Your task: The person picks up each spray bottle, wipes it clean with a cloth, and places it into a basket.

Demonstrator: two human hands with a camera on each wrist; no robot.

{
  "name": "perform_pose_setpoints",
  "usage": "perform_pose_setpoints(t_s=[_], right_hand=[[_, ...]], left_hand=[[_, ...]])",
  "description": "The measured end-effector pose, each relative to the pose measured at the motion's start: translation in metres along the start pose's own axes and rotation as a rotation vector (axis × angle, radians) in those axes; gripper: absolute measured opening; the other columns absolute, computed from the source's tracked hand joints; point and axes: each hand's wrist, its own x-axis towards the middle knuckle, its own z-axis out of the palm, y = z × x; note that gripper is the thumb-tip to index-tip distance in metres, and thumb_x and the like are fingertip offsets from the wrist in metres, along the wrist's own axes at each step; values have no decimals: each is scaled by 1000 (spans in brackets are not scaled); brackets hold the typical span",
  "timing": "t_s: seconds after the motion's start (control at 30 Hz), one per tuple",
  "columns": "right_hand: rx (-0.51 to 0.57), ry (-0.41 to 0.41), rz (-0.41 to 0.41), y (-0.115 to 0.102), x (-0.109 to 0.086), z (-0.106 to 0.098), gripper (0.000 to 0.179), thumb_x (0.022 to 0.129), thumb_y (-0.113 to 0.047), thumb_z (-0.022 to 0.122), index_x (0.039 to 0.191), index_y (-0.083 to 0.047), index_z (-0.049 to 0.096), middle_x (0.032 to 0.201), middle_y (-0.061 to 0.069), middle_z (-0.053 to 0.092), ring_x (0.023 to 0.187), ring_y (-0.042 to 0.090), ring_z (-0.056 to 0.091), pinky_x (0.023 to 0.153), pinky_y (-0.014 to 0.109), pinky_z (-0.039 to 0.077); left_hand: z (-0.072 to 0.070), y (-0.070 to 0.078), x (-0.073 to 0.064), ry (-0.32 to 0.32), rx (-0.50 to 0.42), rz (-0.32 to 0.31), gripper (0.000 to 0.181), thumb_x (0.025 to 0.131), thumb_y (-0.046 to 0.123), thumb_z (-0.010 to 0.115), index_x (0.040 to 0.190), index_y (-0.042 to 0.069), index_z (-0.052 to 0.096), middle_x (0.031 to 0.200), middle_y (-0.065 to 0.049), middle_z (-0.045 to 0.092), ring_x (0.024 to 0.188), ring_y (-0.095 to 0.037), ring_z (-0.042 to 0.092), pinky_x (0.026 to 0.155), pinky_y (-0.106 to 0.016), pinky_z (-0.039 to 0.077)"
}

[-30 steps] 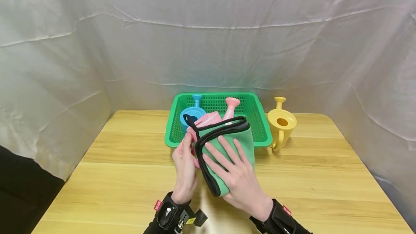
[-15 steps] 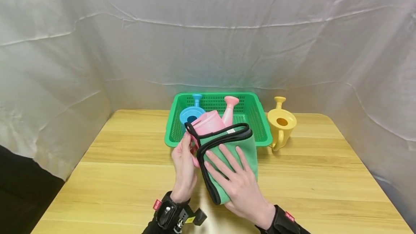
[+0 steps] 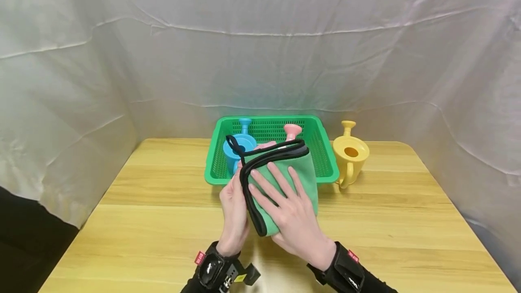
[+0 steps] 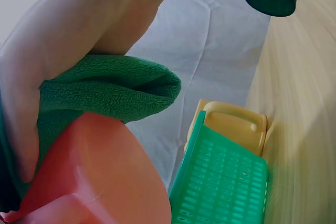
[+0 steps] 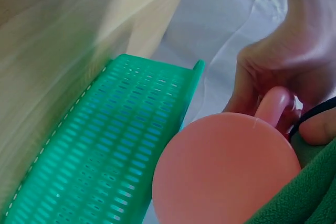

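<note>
In the head view, my left hand [image 3: 235,214] grips the handle of a pink watering can, its curled fingers showing beside the handle [image 5: 274,106] in the right wrist view. The can's round base [image 5: 226,169] faces that camera. Across the can's side lies a folded green cloth [image 3: 305,180] with black edging and a hanging loop. My right hand [image 3: 295,223] presses the cloth against the can, four fingers straight and spread. Much of the can is hidden under the cloth; its pink sprinkler head [image 3: 292,130] shows beyond the top edge.
Behind the hands stands a green perforated basket [image 3: 330,159] on the wooden table [image 3: 142,220]. A blue watering can [image 3: 249,139] sits inside it at the left. Right beside the basket stands a yellow watering can [image 3: 355,162]. Grey fabric [image 3: 260,67] hangs behind and at the sides.
The cloth and right hand moved slightly toward me, then back up and away, now covering more of the pink can's body. The left hand keeps hold of the handle.
</note>
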Motion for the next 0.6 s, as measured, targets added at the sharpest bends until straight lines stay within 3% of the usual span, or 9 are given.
perform_pose_setpoints(t_s=[0.13,0.23,0.37,0.47,0.6], right_hand=[[9,-1,-7,1,0,-1,80,61,-8,73,139,-14,60,155,8,48,149,37,34,123,57,19],[29,-1,-16,1,-6,0,74,67,-11,71,140,-14,59,154,8,49,148,37,34,125,55,15],[65,-6,-36,2,-20,0,67,75,-15,63,142,-13,57,153,9,50,149,37,34,127,54,11],[85,-1,-54,3,-30,0,56,87,-19,53,143,-12,56,152,10,51,150,37,33,127,54,11],[105,44,-73,3,-36,2,46,102,-26,38,140,-11,58,149,12,54,150,37,34,126,54,14]], left_hand=[[-1,1,0,0,-3,-3,46,102,50,51,105,11,76,97,3,77,96,-10,70,71,-22,56],[-1,1,0,12,0,-8,41,104,45,51,97,13,75,85,4,75,77,-7,68,59,-19,50],[-2,3,1,47,-15,2,35,106,39,50,86,16,68,72,8,63,55,-4,54,43,-16,37],[-3,5,2,57,-39,19,35,106,35,50,83,16,67,70,8,61,60,-6,57,54,-17,44],[-5,6,2,34,-50,19,36,106,33,49,83,16,70,70,6,65,76,-13,67,78,-26,53]])
